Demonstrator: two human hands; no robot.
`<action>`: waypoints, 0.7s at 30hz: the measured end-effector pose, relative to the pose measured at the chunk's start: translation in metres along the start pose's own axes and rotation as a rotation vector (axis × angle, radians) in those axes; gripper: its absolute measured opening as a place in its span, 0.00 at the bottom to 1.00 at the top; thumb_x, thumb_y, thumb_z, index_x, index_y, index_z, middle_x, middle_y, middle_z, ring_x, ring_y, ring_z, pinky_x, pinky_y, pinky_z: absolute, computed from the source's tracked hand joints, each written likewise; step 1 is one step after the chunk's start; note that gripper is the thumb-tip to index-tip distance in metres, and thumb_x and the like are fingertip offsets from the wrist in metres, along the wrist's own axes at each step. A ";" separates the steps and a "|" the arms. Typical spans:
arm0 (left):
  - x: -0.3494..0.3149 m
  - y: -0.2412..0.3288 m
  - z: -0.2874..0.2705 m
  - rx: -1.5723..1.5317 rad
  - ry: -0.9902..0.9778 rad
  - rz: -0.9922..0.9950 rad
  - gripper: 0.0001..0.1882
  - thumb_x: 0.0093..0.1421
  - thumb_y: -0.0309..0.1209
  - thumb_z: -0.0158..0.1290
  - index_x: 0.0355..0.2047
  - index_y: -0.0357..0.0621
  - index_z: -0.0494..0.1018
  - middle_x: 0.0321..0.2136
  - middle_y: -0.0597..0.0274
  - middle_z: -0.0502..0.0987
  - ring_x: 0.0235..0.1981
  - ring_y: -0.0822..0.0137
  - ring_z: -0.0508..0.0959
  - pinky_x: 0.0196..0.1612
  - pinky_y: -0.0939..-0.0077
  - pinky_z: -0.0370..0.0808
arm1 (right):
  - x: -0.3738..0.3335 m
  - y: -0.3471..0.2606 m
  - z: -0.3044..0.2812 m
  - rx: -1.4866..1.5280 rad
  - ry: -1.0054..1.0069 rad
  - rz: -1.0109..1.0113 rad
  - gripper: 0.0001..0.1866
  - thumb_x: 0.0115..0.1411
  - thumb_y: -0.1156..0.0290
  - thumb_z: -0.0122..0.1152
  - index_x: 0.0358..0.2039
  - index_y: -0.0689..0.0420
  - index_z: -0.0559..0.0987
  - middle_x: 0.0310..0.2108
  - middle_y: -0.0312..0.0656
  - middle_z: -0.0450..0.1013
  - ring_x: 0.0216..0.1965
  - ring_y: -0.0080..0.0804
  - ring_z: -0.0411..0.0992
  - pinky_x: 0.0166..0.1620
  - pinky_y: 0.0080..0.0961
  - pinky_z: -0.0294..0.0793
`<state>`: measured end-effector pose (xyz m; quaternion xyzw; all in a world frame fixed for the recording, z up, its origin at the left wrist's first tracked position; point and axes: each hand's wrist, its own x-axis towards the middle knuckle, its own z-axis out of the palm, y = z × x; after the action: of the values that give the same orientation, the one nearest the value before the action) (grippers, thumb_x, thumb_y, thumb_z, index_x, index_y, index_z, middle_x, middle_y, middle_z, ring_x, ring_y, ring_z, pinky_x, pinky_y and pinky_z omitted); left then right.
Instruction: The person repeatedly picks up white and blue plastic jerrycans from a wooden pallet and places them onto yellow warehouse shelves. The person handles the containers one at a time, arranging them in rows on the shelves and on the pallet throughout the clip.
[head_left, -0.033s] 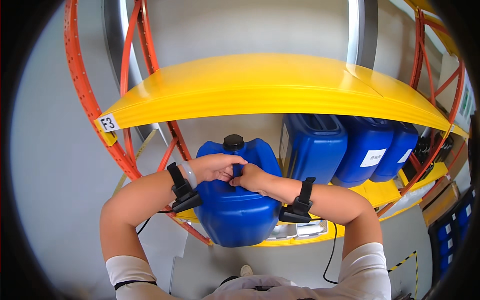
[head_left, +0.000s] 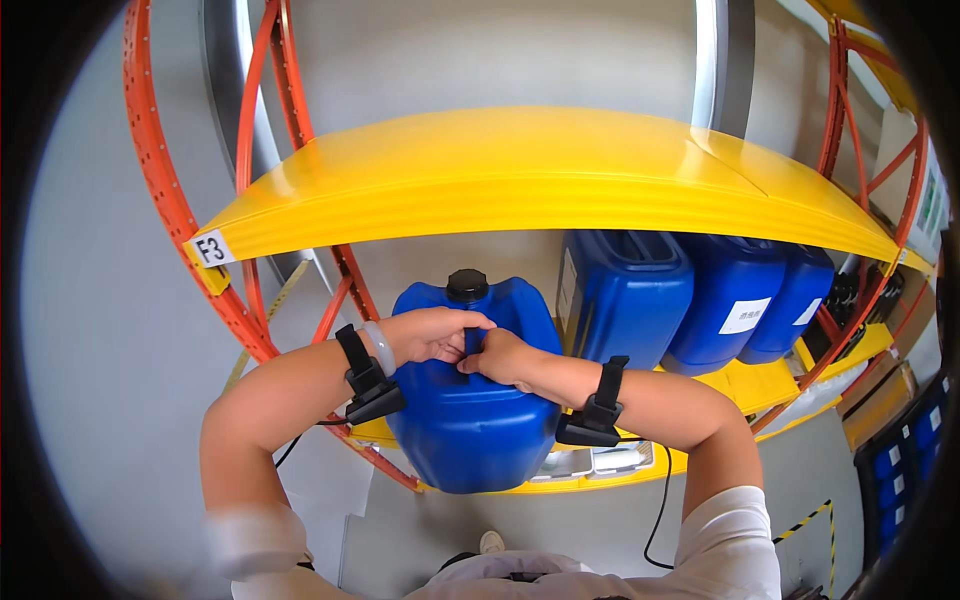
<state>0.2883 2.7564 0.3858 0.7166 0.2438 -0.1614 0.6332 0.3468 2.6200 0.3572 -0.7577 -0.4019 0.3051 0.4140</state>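
A large blue plastic jerrycan (head_left: 470, 440) with a black screw cap (head_left: 467, 285) is in front of me at the shelf's left end. Its front sticks out toward me past the shelf edge. My left hand (head_left: 432, 336) is closed around the jerrycan's top handle, thumb lying over it. From the other side my right hand (head_left: 500, 360) grips the same handle, its fingers touching those of the left. Most of the handle is hidden beneath both hands. Black straps with small dark devices sit on both forearms.
Several more blue jerrycans, the nearest one (head_left: 628, 300), stand to the right on the lower yellow shelf (head_left: 755, 388). A yellow upper shelf (head_left: 520, 190) spans above them. An orange upright (head_left: 165, 170) rises at left. White trays (head_left: 620, 460) sit lower down. A black cable (head_left: 665, 510) hangs by my right arm.
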 end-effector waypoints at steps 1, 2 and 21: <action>0.006 0.001 -0.005 0.008 -0.016 0.007 0.31 0.55 0.48 0.54 0.45 0.29 0.68 0.41 0.39 0.72 0.43 0.58 0.74 0.50 0.69 0.69 | 0.004 -0.001 -0.002 -0.016 0.009 0.018 0.17 0.49 0.71 0.66 0.38 0.66 0.76 0.31 0.46 0.74 0.31 0.31 0.73 0.35 0.25 0.71; 0.011 0.002 -0.010 0.015 -0.030 0.014 0.31 0.55 0.49 0.54 0.45 0.29 0.68 0.40 0.40 0.72 0.42 0.59 0.74 0.50 0.70 0.69 | 0.008 -0.003 -0.004 -0.031 0.016 0.035 0.17 0.49 0.71 0.66 0.38 0.66 0.76 0.31 0.45 0.74 0.31 0.31 0.73 0.35 0.25 0.71; 0.036 -0.132 -0.066 0.386 0.520 0.596 0.58 0.44 0.43 0.65 0.63 0.37 0.37 0.61 0.40 0.48 0.64 0.50 0.48 0.63 0.60 0.52 | 0.135 0.006 -0.053 -0.131 0.262 0.192 0.18 0.51 0.64 0.64 0.25 0.70 0.74 0.15 0.45 0.65 0.16 0.32 0.60 0.22 0.33 0.58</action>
<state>0.2399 2.8376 0.2661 0.8777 0.1430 0.1713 0.4241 0.4572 2.7143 0.3597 -0.8512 -0.2892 0.2150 0.3815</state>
